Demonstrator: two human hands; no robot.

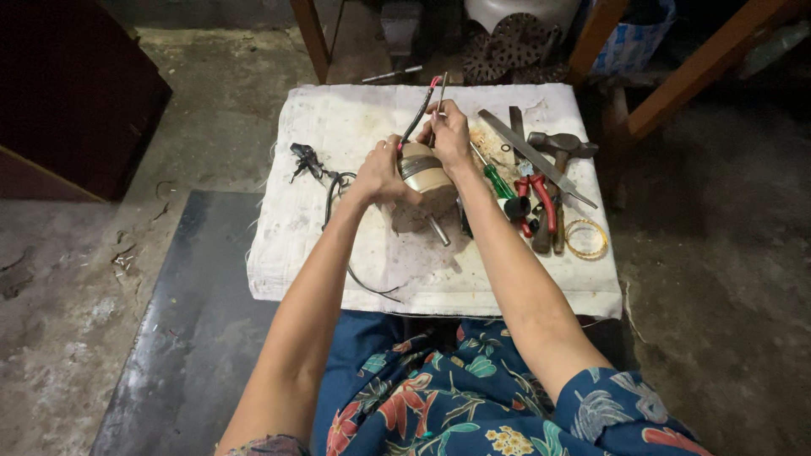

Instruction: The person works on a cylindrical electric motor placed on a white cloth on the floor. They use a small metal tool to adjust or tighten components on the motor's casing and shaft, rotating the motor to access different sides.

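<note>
A person seated at a low desk [338,279] covered w/ a stained white cloth works on a small motor [425,173], tan and cylindrical, held tilted above the desk's centre. Left hand [380,173] is wrapped round the motor's left side, fingers clamped on the body; a metal shaft [438,230] sticks out of the motor's lower end toward the person. Right hand [450,135] sits at the motor's top end, touching it, fingers pinched shut on a thin metal tool [440,97] pointing up and away. A dark wire w/ a pink tip [421,110] rises from the motor betw. the two hands. More black wire [334,190] trails left of the motor across the cloth. Just right of the right forearm lie a green-handled screwdriver [497,179], red-handled pliers [541,198], a long flat file [536,159], a hammer [559,148] and a gold bangle [586,239], all near but apart from the motor.
</note>
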